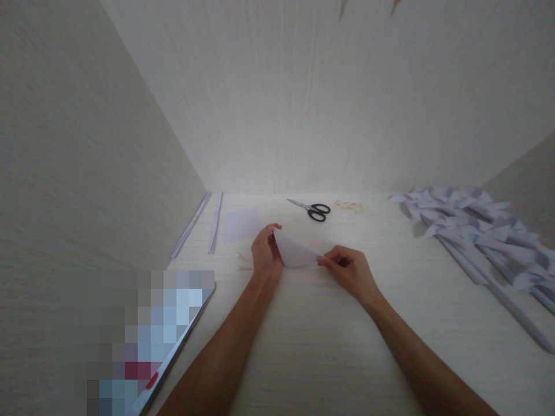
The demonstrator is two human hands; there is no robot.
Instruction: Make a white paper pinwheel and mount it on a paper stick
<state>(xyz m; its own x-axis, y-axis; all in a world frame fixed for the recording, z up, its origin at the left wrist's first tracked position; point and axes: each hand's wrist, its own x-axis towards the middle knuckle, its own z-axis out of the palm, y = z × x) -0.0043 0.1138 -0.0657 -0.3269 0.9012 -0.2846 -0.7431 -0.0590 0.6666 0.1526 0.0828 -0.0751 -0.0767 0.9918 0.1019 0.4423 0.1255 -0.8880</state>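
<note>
A small folded sheet of white paper [295, 251] is held just above the pale table [312, 335], between both hands. My left hand [265, 254] pinches its upper left corner, and my right hand [347, 268] pinches its right tip. Black-handled scissors [313, 209] lie shut on the table behind the hands, untouched. A flat square of white paper [240, 224] rests just left of and behind my left hand.
A pile of folded white paper pieces with long stems [481, 231] spreads along the right side. Two thin paper strips [203, 222] lie by the left wall. A blurred device [143, 346] sits at the near left. Walls close the table on three sides.
</note>
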